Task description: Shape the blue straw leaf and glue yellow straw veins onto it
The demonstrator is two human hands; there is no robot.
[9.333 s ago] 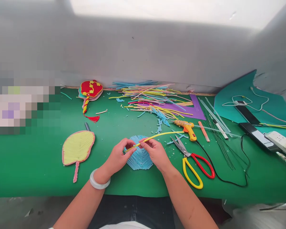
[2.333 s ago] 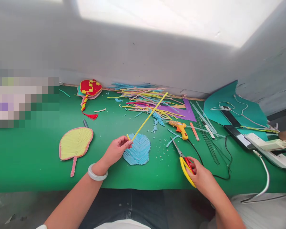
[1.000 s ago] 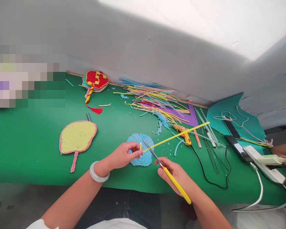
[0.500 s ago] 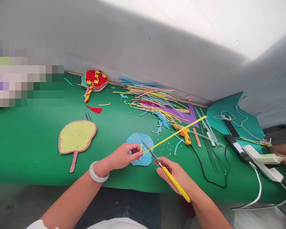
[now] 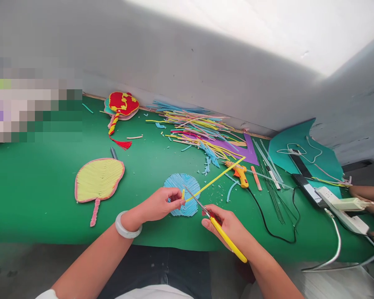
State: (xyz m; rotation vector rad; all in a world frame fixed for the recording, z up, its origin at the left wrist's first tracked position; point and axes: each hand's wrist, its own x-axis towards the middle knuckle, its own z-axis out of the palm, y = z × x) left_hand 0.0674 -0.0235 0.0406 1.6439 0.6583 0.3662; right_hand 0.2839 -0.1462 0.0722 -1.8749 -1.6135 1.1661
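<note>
My left hand (image 5: 162, 202) pinches a yellow pipe cleaner (image 5: 218, 177) near one end, and a short yellow stub pokes up between thumb and fingers. The strip slants up to the right over the table. In my right hand (image 5: 226, 224) is a pair of scissors (image 5: 228, 240) with yellow handles, fingers wrapped round them. Their blades lie across the strip close to my left fingertips; whether they have cut through, I cannot tell. Beneath sits a blue round panel of pipe cleaners (image 5: 180, 182), partly covered by my left hand and the blades.
A yellow leaf-shaped fan (image 5: 99, 178) lies left, a red fan (image 5: 123, 103) behind it. Coloured pipe cleaners (image 5: 199, 122) are heaped by the wall. To the right are a glue gun (image 5: 241, 176) with a black cord, wires, and a power strip (image 5: 339, 209) near another person's hand.
The far end of the yellow strip has dropped back toward the left, so it looks shorter. Both hands stay almost in place, and the view has shifted slightly.
</note>
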